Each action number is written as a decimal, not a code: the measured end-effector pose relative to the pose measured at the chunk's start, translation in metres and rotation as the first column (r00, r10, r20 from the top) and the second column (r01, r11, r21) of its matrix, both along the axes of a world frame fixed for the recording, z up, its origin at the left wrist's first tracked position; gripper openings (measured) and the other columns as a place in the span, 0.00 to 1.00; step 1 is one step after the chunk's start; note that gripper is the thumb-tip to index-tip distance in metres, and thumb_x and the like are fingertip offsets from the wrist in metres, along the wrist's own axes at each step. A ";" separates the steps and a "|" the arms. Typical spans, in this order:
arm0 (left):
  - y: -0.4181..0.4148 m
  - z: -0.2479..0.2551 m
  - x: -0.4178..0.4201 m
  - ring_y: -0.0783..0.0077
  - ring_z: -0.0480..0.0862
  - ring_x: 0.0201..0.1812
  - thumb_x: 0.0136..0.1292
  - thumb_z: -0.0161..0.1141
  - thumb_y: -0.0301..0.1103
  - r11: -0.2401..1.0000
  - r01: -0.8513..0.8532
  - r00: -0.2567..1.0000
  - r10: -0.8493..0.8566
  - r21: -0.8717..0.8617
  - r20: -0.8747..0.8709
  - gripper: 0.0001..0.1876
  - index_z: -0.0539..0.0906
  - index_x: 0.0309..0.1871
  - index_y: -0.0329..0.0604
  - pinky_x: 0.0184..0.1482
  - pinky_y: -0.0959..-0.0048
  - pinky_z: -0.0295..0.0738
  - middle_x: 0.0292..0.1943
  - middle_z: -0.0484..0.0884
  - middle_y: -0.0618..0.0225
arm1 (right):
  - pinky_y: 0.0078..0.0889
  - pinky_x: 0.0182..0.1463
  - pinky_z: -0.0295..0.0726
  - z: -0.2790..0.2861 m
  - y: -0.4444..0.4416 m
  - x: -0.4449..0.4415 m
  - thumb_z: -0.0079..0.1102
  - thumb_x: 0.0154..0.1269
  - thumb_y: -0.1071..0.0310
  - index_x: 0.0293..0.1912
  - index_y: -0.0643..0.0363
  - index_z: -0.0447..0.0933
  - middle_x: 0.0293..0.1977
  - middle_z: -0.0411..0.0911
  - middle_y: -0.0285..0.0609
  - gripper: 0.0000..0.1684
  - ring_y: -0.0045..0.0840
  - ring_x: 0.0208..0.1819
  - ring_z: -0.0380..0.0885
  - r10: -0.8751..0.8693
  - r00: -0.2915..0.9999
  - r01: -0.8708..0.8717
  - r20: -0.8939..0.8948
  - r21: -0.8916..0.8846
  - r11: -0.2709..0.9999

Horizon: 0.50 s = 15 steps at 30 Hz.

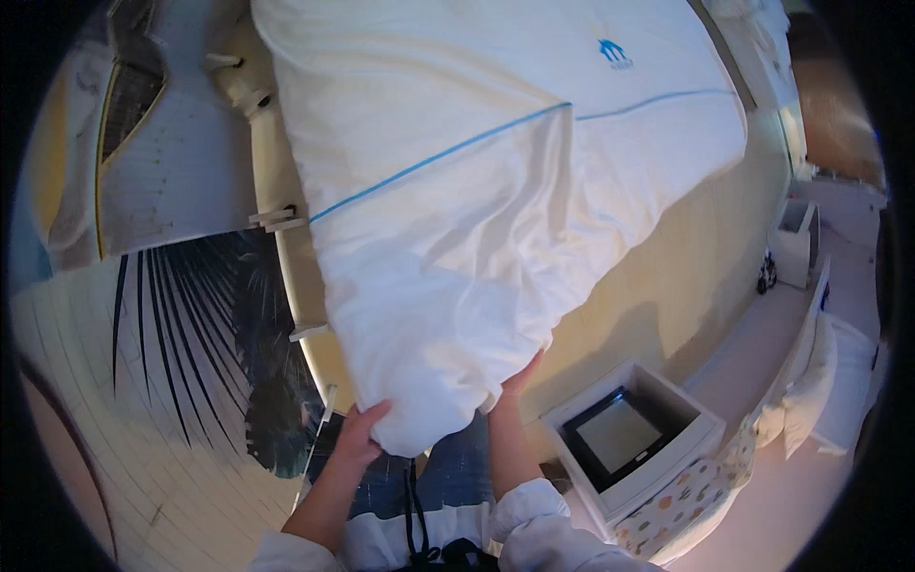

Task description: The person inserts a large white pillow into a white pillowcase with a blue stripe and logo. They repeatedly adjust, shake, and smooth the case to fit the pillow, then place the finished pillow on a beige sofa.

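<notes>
A white quilt or duvet [429, 307] spreads away from me across the middle of the view. Blue piping [443, 151] crosses it, with a fold breaking the line, and a small blue printed emblem [612, 53] sits near its far end. At the near left corner, my left hand [361, 432] grips the fabric with the thumb on top. My right hand [524, 375] holds the near right edge; its fingers are mostly hidden by the bunched cloth. Wrinkles gather between the two hands.
To my right stands a white cabinet [697, 443] with a black-framed panel [618, 436] in it. Patterned fabric [672, 504] and pillows [811, 379] lie further right. A pale surface [686, 264] borders the quilt. A dark palm-leaf picture [193, 322] and white brackets [309, 331] are at left.
</notes>
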<state>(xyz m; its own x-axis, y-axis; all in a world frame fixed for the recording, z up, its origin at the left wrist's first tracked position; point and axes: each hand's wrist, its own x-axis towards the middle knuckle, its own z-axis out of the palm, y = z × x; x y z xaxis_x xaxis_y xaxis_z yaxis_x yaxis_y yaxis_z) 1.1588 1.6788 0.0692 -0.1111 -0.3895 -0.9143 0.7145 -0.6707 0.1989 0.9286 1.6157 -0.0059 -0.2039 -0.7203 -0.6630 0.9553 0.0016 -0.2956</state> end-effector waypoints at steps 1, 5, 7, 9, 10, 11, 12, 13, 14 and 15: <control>0.001 0.000 0.005 0.63 0.78 0.49 0.57 0.61 0.27 0.999 -0.034 0.999 0.034 -0.034 -0.012 0.25 0.67 0.58 0.35 0.52 0.62 0.74 0.49 0.76 0.57 | 0.39 0.49 0.76 -0.001 -0.002 -0.009 0.59 0.59 0.54 0.57 0.60 0.67 0.49 0.74 0.47 0.30 0.34 0.49 0.75 0.010 1.000 -0.008 -0.023 0.074 0.997; -0.002 -0.004 0.017 0.63 0.79 0.48 0.58 0.60 0.27 0.989 0.142 0.975 -0.148 0.045 0.168 0.23 0.69 0.56 0.32 0.52 0.63 0.74 0.50 0.76 0.56 | 0.37 0.55 0.72 -0.017 0.003 -0.038 0.57 0.62 0.56 0.61 0.63 0.60 0.53 0.71 0.48 0.34 0.34 0.54 0.71 0.227 0.965 -0.151 -0.132 0.430 0.890; 0.007 -0.020 0.028 0.64 0.79 0.48 0.58 0.60 0.26 0.965 0.247 0.933 -0.262 0.093 0.247 0.23 0.69 0.56 0.31 0.51 0.65 0.74 0.50 0.76 0.55 | 0.36 0.57 0.70 -0.008 0.003 -0.038 0.56 0.63 0.58 0.61 0.65 0.60 0.52 0.71 0.48 0.33 0.34 0.54 0.70 0.316 0.881 -0.100 -0.353 0.513 0.852; 0.021 -0.041 0.038 0.65 0.78 0.48 0.58 0.59 0.25 0.927 0.346 0.870 -0.374 0.144 0.322 0.22 0.69 0.56 0.31 0.48 0.68 0.74 0.50 0.76 0.55 | 0.31 0.56 0.70 -0.009 0.027 -0.033 0.54 0.64 0.58 0.60 0.68 0.60 0.53 0.70 0.49 0.32 0.31 0.53 0.70 0.369 0.754 -0.039 -0.544 0.524 0.851; 0.028 -0.052 0.045 0.65 0.78 0.45 0.57 0.59 0.25 0.888 0.424 0.800 -0.458 0.176 0.388 0.22 0.69 0.55 0.32 0.47 0.69 0.74 0.49 0.76 0.56 | 0.30 0.55 0.70 -0.009 0.042 -0.029 0.53 0.65 0.58 0.61 0.68 0.59 0.54 0.69 0.49 0.32 0.31 0.53 0.70 0.408 0.688 -0.024 -0.600 0.543 0.839; 0.035 -0.062 0.051 0.65 0.79 0.43 0.56 0.59 0.25 0.847 0.488 0.719 -0.527 0.211 0.453 0.23 0.69 0.55 0.32 0.45 0.69 0.73 0.47 0.77 0.57 | 0.30 0.55 0.71 -0.011 0.055 -0.027 0.52 0.66 0.58 0.62 0.68 0.58 0.55 0.68 0.49 0.32 0.30 0.53 0.70 0.450 0.615 -0.017 -0.647 0.560 0.829; 0.034 -0.068 0.051 0.65 0.79 0.40 0.56 0.59 0.26 0.801 0.545 0.628 -0.586 0.248 0.512 0.23 0.69 0.55 0.33 0.44 0.70 0.73 0.45 0.77 0.58 | 0.27 0.53 0.70 -0.015 0.068 -0.029 0.50 0.67 0.57 0.58 0.71 0.64 0.53 0.70 0.49 0.30 0.30 0.52 0.71 0.511 0.682 -0.055 -0.523 0.661 0.749; 0.028 -0.069 0.046 0.66 0.78 0.39 0.55 0.59 0.25 0.727 0.629 0.442 -0.627 0.276 0.642 0.23 0.69 0.54 0.33 0.43 0.71 0.73 0.43 0.76 0.59 | 0.28 0.52 0.70 -0.027 0.078 -0.033 0.50 0.67 0.56 0.56 0.72 0.66 0.51 0.72 0.49 0.28 0.30 0.51 0.72 0.577 0.648 -0.088 -0.498 0.703 0.706; 0.020 -0.070 0.038 0.66 0.77 0.38 0.54 0.59 0.25 0.645 0.695 0.237 -0.624 0.319 0.745 0.22 0.69 0.53 0.34 0.42 0.71 0.72 0.42 0.76 0.60 | 0.28 0.51 0.70 -0.042 0.086 -0.038 0.50 0.67 0.56 0.54 0.72 0.68 0.49 0.74 0.48 0.28 0.30 0.50 0.72 0.640 0.610 -0.121 -0.468 0.743 0.658; 0.008 -0.066 0.027 0.67 0.77 0.37 0.53 0.59 0.25 0.556 0.741 0.023 -0.582 0.377 0.813 0.22 0.69 0.52 0.34 0.41 0.72 0.71 0.40 0.75 0.61 | 0.28 0.51 0.70 -0.052 0.091 -0.039 0.50 0.67 0.56 0.52 0.73 0.70 0.47 0.75 0.48 0.27 0.30 0.49 0.73 0.699 0.571 -0.149 -0.430 0.783 0.604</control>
